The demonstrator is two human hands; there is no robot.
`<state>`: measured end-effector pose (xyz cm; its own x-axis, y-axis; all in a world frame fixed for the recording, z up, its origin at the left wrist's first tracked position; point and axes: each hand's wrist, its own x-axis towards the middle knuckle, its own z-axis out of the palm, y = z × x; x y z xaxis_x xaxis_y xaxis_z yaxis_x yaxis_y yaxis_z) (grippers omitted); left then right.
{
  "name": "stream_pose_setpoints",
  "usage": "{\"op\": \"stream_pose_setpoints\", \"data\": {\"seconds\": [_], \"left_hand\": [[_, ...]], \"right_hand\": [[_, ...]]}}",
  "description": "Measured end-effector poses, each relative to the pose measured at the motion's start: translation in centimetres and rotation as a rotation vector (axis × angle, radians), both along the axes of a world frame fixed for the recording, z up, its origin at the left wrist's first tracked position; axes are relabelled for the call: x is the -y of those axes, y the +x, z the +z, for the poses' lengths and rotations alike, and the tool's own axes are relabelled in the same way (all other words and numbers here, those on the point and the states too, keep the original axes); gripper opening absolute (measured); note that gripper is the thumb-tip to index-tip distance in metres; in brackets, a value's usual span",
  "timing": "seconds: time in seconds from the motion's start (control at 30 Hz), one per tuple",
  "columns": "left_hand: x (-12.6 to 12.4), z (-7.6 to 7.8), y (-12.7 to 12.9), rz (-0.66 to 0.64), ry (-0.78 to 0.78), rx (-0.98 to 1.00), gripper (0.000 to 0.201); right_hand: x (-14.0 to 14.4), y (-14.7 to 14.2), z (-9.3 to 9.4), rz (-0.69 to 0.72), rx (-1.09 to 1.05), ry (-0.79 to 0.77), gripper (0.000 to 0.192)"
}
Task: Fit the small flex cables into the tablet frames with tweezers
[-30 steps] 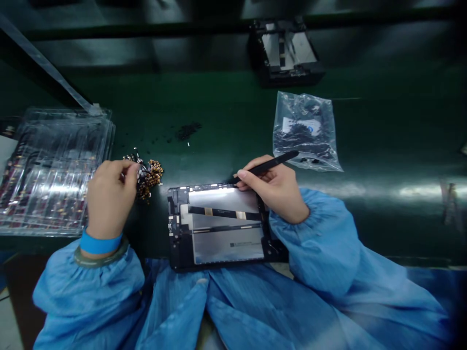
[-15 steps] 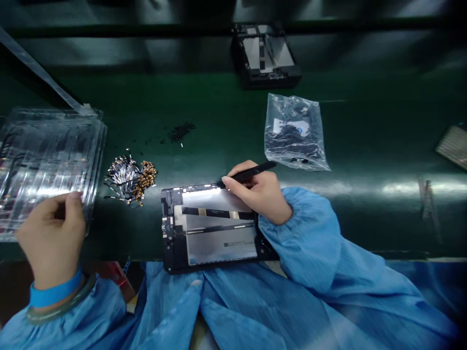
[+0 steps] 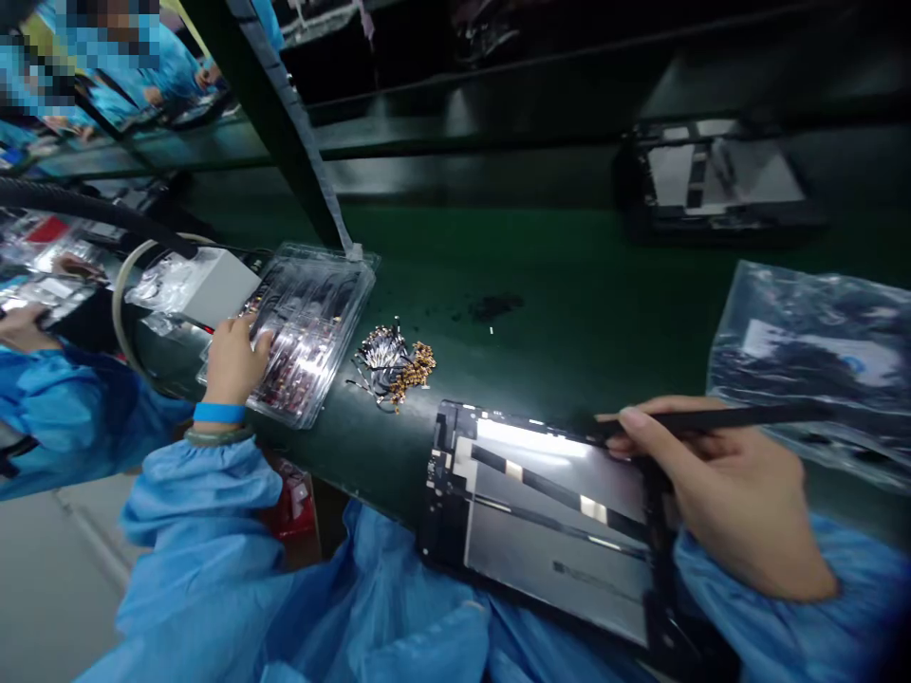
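Observation:
My right hand [image 3: 733, 503] grips a black stylus-like tool [image 3: 712, 419], its tip at the top edge of an opened tablet back [image 3: 548, 512] that lies on the green belt [image 3: 541, 285] in front of me. My left hand [image 3: 232, 359] reaches out to the left and rests on the near corner of a stack of clear plastic trays [image 3: 309, 327]; its fingers lie on the tray, and whether they pinch anything is hidden. Between the trays and the tablet lies a small pile of gold and silver flex parts [image 3: 391, 362].
A clear bag of black parts [image 3: 818, 365] lies right of my right hand. Another opened tablet frame [image 3: 718, 185] sits further back on the belt. A dark post [image 3: 285, 114] slants up behind the trays. A co-worker's blue sleeve [image 3: 64, 417] is at far left.
My left hand left the flex pile and moved left onto the tray stack. My head turned left, so the tablet and right hand shifted to the right of the view.

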<state>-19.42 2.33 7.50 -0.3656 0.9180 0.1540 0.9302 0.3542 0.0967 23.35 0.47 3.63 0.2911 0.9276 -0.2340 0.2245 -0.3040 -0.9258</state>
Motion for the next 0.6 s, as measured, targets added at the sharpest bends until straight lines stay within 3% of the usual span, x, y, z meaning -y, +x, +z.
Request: {"op": "stream_pose_setpoints", "data": {"seconds": [0.1, 0.2, 0.43, 0.6], "left_hand": [[-1.4, -0.2, -0.6, 0.006, -0.019, 0.036, 0.046], [-2.0, -0.2, -0.8, 0.03, -0.02, 0.079, 0.033], [-1.3, 0.3, -0.7, 0.118, 0.051, 0.194, 0.031], [-0.9, 0.8, -0.8, 0.11, 0.12, 0.271, 0.022]], "right_hand": [[0.1, 0.0, 0.1, 0.004, 0.021, 0.012, 0.033], [0.2, 0.1, -0.2, 0.015, 0.021, 0.015, 0.033], [0.0, 0.2, -0.3, 0.016, -0.009, 0.029, 0.033], [0.1, 0.5, -0.8, 0.005, -0.032, 0.006, 0.032]]}}
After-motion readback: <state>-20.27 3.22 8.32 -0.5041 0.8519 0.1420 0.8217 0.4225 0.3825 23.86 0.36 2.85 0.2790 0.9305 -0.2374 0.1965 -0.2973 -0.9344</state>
